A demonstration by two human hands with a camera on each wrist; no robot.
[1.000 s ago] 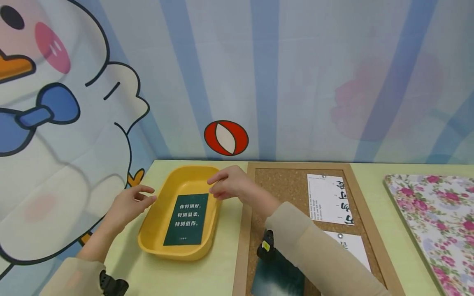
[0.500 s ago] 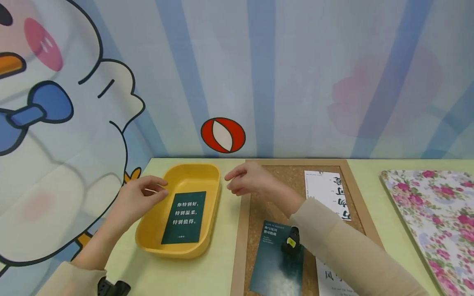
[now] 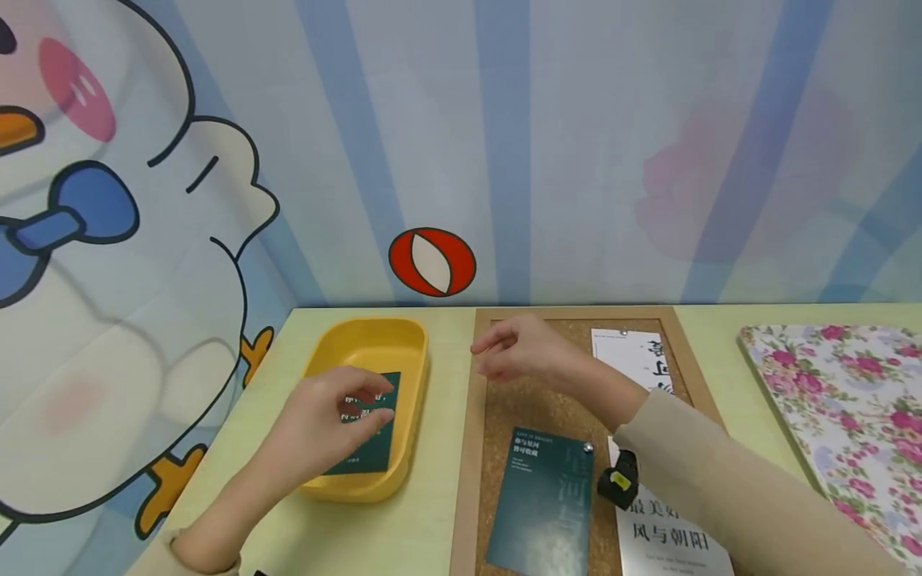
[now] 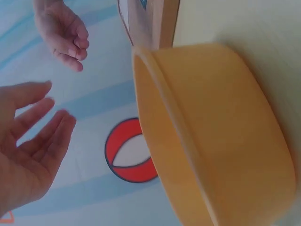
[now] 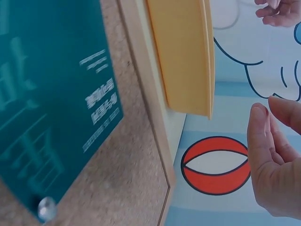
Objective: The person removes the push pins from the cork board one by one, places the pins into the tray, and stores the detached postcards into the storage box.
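Note:
My left hand [image 3: 324, 424] hovers over the yellow tray [image 3: 409, 424], thumb and fingers loosely bent and apart, nothing between them. Under it lies a dark green card [image 3: 379, 450] with white writing, partly hidden by the fingers. My right hand [image 3: 529, 348] is above the top left of a wood-framed cork board [image 3: 540, 408]. Its thumb and fingertips come close together in the right wrist view, and no object shows there. Below it, a teal card [image 3: 536, 512] lies on the cork, with a silver pushpin [image 3: 588, 448] at its upper right corner.
Two white printed cards are on the board's right side: an upper card [image 3: 619, 348] with a pin at its top and a lower card [image 3: 670, 540], both partly behind the right forearm. A floral board [image 3: 843, 408] lies at far right. A cartoon backdrop [image 3: 591, 160] stands behind.
My right hand has moved right, from above the tray's edge to above the cork board. My left hand has come rightward from the tray's left rim to over the green card.

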